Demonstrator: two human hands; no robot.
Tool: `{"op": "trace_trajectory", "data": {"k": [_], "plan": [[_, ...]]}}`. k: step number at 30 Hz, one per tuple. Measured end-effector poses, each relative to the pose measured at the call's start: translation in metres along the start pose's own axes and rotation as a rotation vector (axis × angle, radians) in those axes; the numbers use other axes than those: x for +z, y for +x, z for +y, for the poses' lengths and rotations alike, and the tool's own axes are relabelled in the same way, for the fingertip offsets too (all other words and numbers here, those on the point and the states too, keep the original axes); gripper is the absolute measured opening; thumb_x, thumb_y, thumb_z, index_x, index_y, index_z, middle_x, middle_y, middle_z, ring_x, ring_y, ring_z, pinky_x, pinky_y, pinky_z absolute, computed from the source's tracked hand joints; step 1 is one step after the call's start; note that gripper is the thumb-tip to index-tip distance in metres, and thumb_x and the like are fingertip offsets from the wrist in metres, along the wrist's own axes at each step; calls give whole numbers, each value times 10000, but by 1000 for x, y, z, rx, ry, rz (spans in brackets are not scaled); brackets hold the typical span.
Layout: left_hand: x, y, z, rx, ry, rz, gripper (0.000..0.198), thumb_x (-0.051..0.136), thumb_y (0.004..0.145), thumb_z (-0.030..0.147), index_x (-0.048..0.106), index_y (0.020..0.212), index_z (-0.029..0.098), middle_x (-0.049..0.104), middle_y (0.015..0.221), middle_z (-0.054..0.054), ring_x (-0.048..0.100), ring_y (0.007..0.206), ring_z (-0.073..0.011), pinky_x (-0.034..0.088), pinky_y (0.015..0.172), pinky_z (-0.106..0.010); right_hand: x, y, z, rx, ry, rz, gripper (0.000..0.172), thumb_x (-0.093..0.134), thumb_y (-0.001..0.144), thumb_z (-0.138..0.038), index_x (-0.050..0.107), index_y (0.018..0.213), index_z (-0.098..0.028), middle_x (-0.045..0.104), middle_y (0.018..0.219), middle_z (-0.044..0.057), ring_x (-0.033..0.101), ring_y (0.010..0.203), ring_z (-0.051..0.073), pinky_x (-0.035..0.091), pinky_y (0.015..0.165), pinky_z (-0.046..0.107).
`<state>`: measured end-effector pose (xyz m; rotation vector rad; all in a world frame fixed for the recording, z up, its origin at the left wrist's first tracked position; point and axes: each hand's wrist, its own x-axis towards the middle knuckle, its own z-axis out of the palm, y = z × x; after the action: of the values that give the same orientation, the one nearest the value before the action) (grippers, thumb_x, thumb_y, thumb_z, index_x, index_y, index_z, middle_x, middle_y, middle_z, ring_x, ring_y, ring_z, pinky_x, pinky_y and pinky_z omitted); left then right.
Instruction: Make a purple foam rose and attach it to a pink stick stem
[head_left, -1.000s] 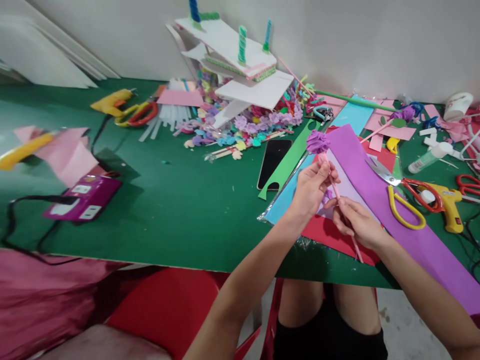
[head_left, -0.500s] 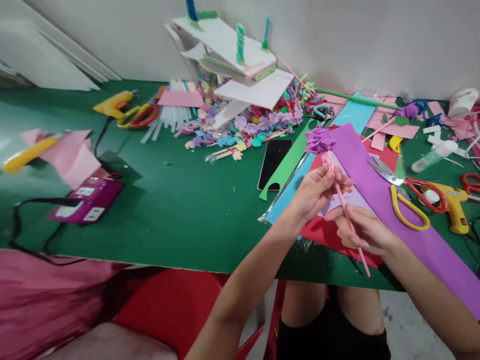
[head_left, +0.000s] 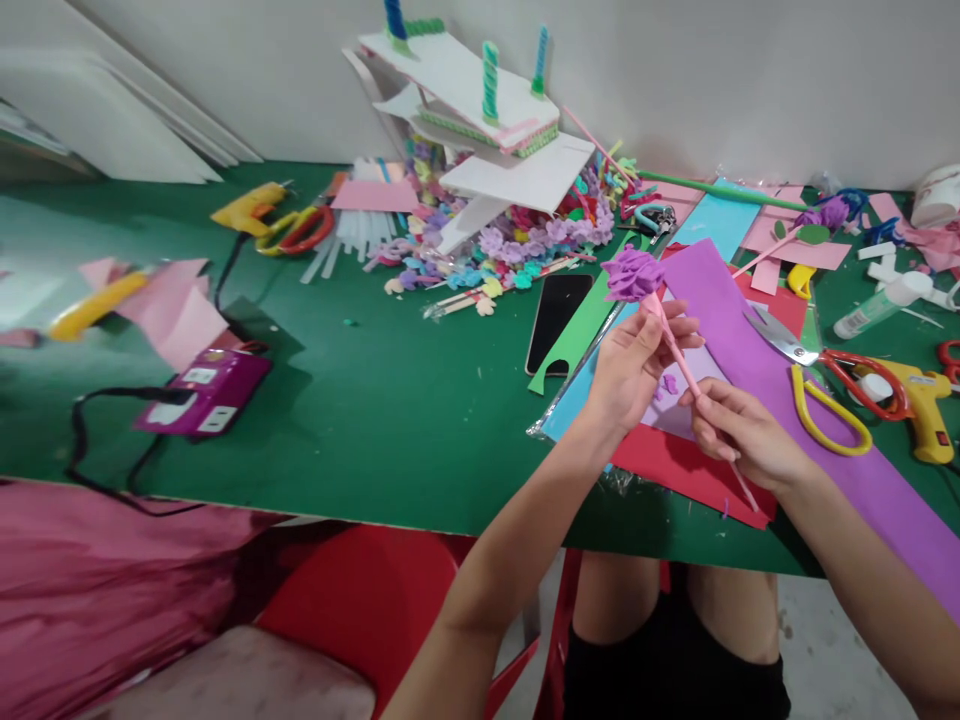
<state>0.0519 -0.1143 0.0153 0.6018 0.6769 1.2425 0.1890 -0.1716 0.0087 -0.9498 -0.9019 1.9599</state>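
Note:
A purple foam flower (head_left: 634, 274) on a pink wrapped stem (head_left: 681, 358) is held tilted above the sheets on the table. My left hand (head_left: 634, 362) is closed round the top of the stem, just below the petals, with some fingers extended. Lower down, my right hand (head_left: 739, 428) pinches the stem between thumb and fingers, and the stem's end sticks out below it. Beneath lie a red foam sheet (head_left: 675, 465), a long purple sheet (head_left: 795, 385) and a pale lilac sheet with small purple scraps (head_left: 670, 384).
Large scissors (head_left: 821, 365) and a yellow glue gun (head_left: 919, 400) lie at right. A black phone (head_left: 559, 322) rests behind my left arm. A white tiered board model (head_left: 480, 90) stands at the back; a purple power box (head_left: 206, 392) sits at left.
My left hand's fingers have loosened and spread a little around the upper stem. My right hand has shifted slightly right and changed its hold on the stem. The view has turned a little left.

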Motion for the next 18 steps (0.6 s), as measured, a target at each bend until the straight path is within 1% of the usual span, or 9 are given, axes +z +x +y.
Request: {"op": "trace_trajectory", "data": {"k": [4, 10, 12, 14, 18], "plan": [[1, 0, -1, 7, -18, 9, 175, 619, 889, 266, 639, 754, 157, 592, 606, 38, 570, 530, -52, 498, 614, -187, 2, 0, 2, 18, -11, 6, 339, 701, 782, -476, 567, 868, -176, 489, 530, -90, 317, 380, 22, 148, 385, 200], [5, -3, -4, 22, -106, 26, 247, 571, 919, 217, 559, 678, 163, 492, 581, 54, 472, 488, -32, 448, 545, -167, 4, 1, 6, 33, -10, -10, 335, 690, 795, -476, 543, 854, -181, 494, 530, -92, 339, 398, 27, 198, 402, 193], [5, -3, -3, 21, -117, 30, 249, 563, 921, 204, 558, 675, 163, 502, 590, 52, 471, 486, -30, 437, 530, -163, 5, 1, 7, 30, -10, -20, 329, 685, 803, -473, 543, 860, -182, 496, 532, -90, 348, 405, 29, 214, 409, 192], [4, -3, -2, 14, -118, 19, 226, 570, 916, 207, 582, 695, 161, 539, 615, 45, 511, 509, -35, 448, 538, -162, 4, 1, 6, 27, -4, -28, 318, 683, 809, -463, 544, 861, -182, 498, 536, -87, 353, 408, 30, 212, 406, 190], [1, -2, 1, -70, -119, -47, 168, 591, 904, 292, 656, 814, 166, 626, 683, 19, 610, 599, -75, 512, 619, -201, 1, -2, 2, 49, 85, -84, 274, 670, 830, -424, 564, 863, -173, 490, 535, -85, 320, 386, 13, 171, 392, 184]]}}
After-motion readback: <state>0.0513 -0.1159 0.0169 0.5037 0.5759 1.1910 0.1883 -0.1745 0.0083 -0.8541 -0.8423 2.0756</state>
